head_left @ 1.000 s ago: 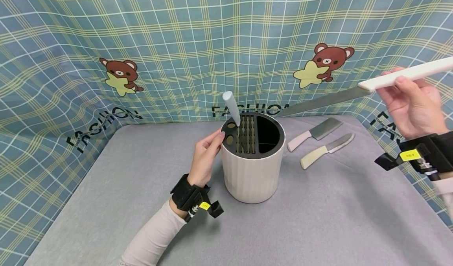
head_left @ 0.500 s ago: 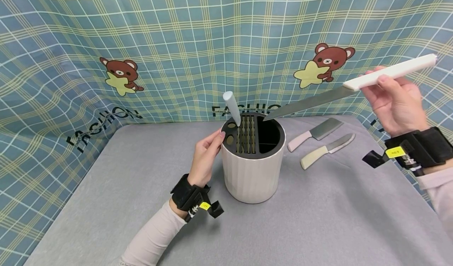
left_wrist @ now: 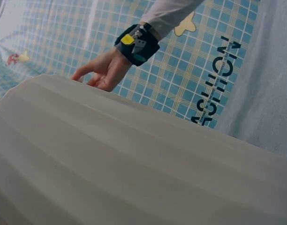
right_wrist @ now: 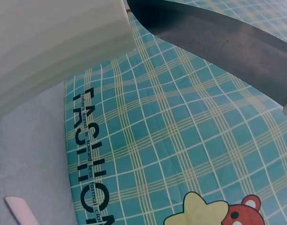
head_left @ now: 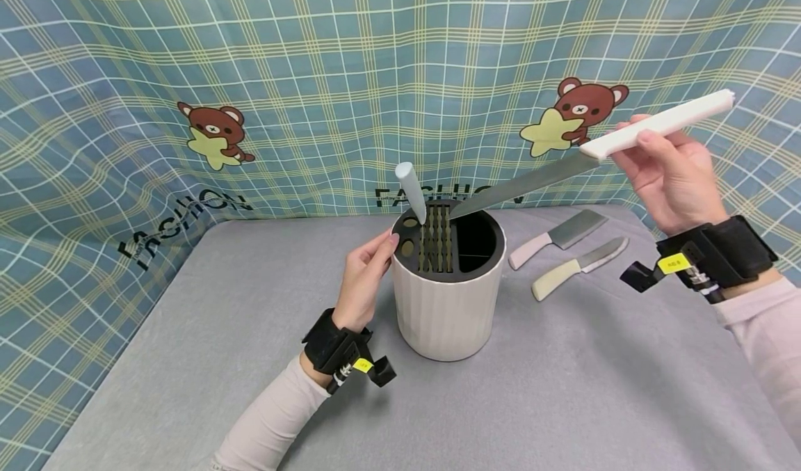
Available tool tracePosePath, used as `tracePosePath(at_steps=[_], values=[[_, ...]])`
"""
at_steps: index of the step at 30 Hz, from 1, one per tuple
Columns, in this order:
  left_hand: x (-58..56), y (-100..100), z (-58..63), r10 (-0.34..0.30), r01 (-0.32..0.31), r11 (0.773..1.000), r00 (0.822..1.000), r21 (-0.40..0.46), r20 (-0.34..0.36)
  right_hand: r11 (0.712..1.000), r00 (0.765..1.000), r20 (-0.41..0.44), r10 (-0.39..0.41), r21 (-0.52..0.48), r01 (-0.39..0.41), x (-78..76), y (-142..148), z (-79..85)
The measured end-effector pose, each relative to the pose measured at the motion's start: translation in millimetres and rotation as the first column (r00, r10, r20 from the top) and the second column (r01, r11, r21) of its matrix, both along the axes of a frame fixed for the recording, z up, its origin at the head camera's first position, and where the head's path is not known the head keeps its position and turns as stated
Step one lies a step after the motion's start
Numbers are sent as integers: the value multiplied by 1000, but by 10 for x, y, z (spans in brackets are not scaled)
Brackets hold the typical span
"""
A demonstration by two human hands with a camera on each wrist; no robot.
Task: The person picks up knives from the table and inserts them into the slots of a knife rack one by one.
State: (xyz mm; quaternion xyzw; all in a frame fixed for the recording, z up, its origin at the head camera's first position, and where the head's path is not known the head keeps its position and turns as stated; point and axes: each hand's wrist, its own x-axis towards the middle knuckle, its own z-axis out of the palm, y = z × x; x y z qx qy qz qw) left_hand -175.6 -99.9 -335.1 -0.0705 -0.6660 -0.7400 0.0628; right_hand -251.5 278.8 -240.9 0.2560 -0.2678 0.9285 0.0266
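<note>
A round white ribbed knife holder [head_left: 447,318] with a black slotted top stands mid-table. My left hand [head_left: 361,280] holds its left side, thumb at the rim; the other fingers are partly hidden. My right hand [head_left: 678,175] grips a long kitchen knife [head_left: 532,182] by its white handle, off the table at the right. The blade slopes down leftward, its tip over the top near the slots; whether it touches cannot be told. In the right wrist view the blade [right_wrist: 223,44] passes beside the holder [right_wrist: 54,51]. Another knife's pale grey handle [head_left: 410,191] sticks up from a slot.
Right of the holder, a cleaver [head_left: 572,231] and a smaller cream-handled knife [head_left: 582,266] lie on the grey table cloth [head_left: 532,401]. A checked curtain [head_left: 350,95] with bear prints hangs behind and at the sides. The holder's top has an open compartment [head_left: 477,245] at its right.
My right hand has moved left with the long knife, bringing its tip from the holder's far right rim to over the slots. My left hand and the holder have stayed put.
</note>
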Motion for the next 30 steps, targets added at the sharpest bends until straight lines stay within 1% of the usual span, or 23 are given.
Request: tracePosePath(at_steps=[9, 13, 17, 21, 26, 30], values=[[-8, -1, -9, 4, -4, 1000, 1000, 2, 0, 998, 998, -26, 58, 7, -58, -47, -118, 4], [-10, -1, -12, 2, -2, 1000, 1000, 3, 0, 998, 998, -28, 59, 17, -58, -50, -152, 16], [-8, 0, -5, 6, -6, 1000, 1000, 3, -1, 999, 999, -29, 43, 28, -43, -51, -181, 50], [-7, -1, -3, 10, -10, 1000, 1000, 4, -2, 998, 998, -29, 49, 36, -48, -48, -205, 90], [-11, 0, -13, 13, -13, 1000, 1000, 1, -6, 995, 997, -53, 52, 86, -47, -38, -228, 142], [-14, 0, -17, 14, -14, 1000, 1000, 2, -10, 991, 993, -90, 75, 117, -65, -36, -243, 197]])
